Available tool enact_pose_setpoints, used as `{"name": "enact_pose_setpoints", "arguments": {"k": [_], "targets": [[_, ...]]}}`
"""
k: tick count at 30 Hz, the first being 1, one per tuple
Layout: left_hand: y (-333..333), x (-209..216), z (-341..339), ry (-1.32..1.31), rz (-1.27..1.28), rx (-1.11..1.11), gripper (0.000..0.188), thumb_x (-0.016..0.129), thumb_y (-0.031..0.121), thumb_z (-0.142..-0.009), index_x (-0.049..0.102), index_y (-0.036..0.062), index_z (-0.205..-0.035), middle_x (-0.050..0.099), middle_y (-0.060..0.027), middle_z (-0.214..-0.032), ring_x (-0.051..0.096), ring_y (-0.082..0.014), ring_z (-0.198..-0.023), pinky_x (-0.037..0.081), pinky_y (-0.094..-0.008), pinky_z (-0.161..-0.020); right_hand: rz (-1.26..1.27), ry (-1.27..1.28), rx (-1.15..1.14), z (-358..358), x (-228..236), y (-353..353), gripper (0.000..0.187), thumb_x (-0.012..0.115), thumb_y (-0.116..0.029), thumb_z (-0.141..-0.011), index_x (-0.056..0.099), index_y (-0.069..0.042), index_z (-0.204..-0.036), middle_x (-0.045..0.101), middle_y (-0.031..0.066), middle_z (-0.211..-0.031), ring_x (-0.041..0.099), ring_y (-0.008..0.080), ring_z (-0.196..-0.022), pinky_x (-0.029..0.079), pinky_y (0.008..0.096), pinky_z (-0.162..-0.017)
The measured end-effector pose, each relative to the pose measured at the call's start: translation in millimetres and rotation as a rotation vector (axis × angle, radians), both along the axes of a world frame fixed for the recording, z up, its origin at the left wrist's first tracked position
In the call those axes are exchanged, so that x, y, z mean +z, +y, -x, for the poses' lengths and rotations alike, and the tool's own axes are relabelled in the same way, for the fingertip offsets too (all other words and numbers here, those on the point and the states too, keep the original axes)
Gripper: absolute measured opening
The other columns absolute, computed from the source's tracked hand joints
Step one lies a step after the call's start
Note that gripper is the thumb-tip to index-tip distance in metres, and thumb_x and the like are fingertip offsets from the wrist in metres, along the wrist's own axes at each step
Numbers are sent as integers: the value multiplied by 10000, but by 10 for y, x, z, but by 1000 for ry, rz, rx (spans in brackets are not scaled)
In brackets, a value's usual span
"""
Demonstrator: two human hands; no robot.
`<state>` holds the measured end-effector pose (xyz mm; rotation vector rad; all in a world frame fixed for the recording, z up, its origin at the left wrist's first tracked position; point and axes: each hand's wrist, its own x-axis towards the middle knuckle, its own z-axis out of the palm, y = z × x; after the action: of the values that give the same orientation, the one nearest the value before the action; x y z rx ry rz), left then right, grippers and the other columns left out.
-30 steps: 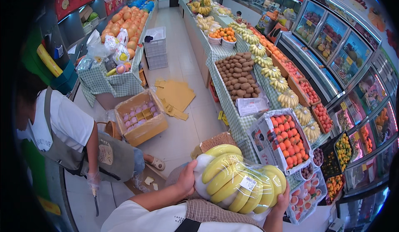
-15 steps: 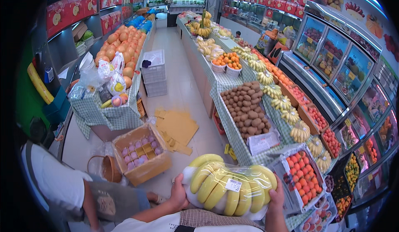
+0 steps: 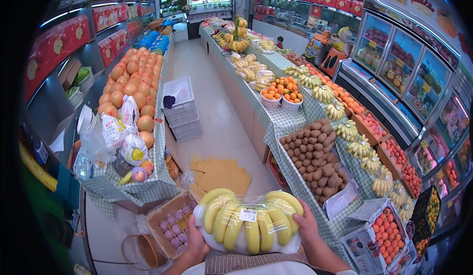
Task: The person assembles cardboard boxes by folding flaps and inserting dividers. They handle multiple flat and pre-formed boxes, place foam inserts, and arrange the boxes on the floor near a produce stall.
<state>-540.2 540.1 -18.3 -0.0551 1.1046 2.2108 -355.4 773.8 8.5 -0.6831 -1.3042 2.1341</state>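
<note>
Close to my body I hold a pack of bananas with both hands. The yellow bananas lie side by side under clear film, with white padding beneath and a small white label on top. My left hand is closed on the pack's left end. On its right end, my right hand grips, thumb on top and fingers partly hidden underneath. Below the pack on the left, a cardboard box holds purple round fruit in dividers.
On the right, a checked-cloth stand carries kiwis, orange baskets, banana bunches and a box of red-orange fruit. Pomelos fill the left stand. Stacked grey crates and flattened cardboard occupy the aisle floor. A brown basket sits lower left.
The banana pack, held in both hands, has shifted left and turned more level in view. My view has swung rightward. The person at the lower left has gone out of view.
</note>
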Motion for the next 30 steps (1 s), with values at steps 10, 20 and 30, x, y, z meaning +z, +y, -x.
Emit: {"name": "enact_pose_setpoints", "arguments": {"k": [10,20,30], "targets": [[1161,64,1097,-82,-114,-74,568,262,458,-953,431,27,-1282,513,-155,-1263,509,-288,-1152,390,-421,-1001,-14,74,-68,961,-60,1047,722,686,-205,-751,337,10,-1346,483,145,-1263,477,240,-1165,377,344,-1001],[3104,21,2125,-81,-147,-23,490,360,382,-965,466,-8,-1242,556,-153,-1198,537,-252,-1114,415,-405,-983,-157,85,2,2121,205,3038,724,628,-296,-767,332,44,-1333,481,182,-1266,510,271,-1139,408,364,-979],[3923,-107,3308,-203,-83,202,496,346,388,-964,430,13,-1278,519,-159,-1246,512,-268,-1146,392,-429,-1007,-104,0,198,3894,48,4303,709,630,-242,-767,331,44,-1342,473,172,-1275,484,251,-1160,381,348,-998]]}}
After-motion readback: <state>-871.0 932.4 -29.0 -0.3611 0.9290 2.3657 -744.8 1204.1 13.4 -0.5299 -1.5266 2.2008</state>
